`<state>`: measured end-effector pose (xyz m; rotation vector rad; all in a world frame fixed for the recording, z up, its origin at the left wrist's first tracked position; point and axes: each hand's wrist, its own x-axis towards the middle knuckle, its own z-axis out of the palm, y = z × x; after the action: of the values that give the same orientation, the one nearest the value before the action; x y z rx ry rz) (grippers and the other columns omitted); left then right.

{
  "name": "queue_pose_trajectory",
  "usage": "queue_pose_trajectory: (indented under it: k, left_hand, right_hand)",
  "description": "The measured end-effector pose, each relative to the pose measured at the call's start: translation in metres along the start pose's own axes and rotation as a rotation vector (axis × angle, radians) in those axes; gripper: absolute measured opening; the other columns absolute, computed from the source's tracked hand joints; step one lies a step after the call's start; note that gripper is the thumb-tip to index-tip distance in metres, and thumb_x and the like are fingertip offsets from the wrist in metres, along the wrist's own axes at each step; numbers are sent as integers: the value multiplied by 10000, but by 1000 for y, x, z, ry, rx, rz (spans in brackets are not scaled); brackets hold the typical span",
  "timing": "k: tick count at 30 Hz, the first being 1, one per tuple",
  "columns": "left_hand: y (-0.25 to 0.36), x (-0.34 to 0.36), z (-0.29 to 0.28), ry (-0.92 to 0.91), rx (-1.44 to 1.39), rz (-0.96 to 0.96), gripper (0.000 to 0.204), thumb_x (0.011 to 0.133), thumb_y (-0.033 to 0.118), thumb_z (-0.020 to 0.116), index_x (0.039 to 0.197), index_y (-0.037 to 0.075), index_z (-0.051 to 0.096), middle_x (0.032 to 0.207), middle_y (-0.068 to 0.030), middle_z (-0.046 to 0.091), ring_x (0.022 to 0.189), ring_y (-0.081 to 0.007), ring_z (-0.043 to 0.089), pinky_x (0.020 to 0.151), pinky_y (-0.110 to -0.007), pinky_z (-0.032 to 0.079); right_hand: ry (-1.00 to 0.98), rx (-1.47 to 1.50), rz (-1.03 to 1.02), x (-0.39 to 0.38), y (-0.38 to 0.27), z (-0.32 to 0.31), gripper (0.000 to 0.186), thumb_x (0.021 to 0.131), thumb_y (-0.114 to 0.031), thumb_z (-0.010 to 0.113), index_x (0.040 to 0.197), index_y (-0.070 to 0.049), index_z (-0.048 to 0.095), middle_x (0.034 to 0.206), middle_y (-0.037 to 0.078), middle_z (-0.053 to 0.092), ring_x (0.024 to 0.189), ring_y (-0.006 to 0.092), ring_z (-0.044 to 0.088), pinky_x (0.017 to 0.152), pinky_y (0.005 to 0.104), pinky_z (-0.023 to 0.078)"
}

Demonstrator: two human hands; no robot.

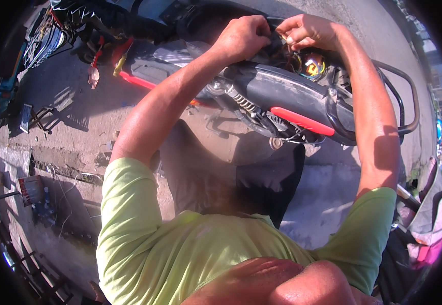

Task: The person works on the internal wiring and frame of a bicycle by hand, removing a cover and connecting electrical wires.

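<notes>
A motorcycle [282,91] with dark, dusty side panels and red trim lies across the view in front of me, its seat area open. Over this opening, my left hand [246,38] is closed with its fingers curled; whatever it grips is hidden. Close by on the right, my right hand [310,33] pinches what looks like a thin wire at its fingertips. Just below that hand, a bundle of coloured wires [297,62] runs inside the frame beside a yellow connector [313,66].
A black grab rail [413,99] curves around the motorcycle's rear on the right. A coil spring shock absorber [240,98] shows on the near side. Farther left, a small metal stand [48,118] lies on the concrete ground. Pink and grey cloth [431,218] lies at the right edge.
</notes>
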<state>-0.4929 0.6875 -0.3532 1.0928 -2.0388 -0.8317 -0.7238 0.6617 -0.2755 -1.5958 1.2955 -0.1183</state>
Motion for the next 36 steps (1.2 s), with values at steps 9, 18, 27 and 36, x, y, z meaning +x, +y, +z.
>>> queue_pose_trajectory:
  k: [9,18,27,36]
  left_hand:
    - [1,2,2,49,15,48,264,857,211,774,1076,67,745,1008,-122,762,940,-266,738,879,-370,570]
    - [-10,5,3,-26,-226,-25,280,840,204,788,1074,54,748,949,-152,766,871,-281,747,799,-383,587]
    - [10,7,-12,-130,-447,-266,161,913,91,743,1054,20,776,855,-73,763,732,-148,697,689,-303,571]
    - [4,9,-10,-184,-454,-259,130,898,90,758,1008,21,771,822,-71,751,692,-142,675,655,-300,558]
  right_hand:
    - [52,-87,33,22,14,-8,342,906,-238,727,1179,-37,679,961,18,683,814,95,635,734,238,532]
    - [116,35,81,22,24,-5,251,967,-236,578,1099,-65,705,833,-6,616,702,100,578,642,241,499]
    - [210,120,3,8,20,14,308,1016,-227,528,1204,-59,706,974,52,727,739,110,571,651,254,448]
    - [-59,222,-85,-4,12,7,331,1023,-237,527,1234,-48,698,965,53,722,745,99,576,630,258,439]
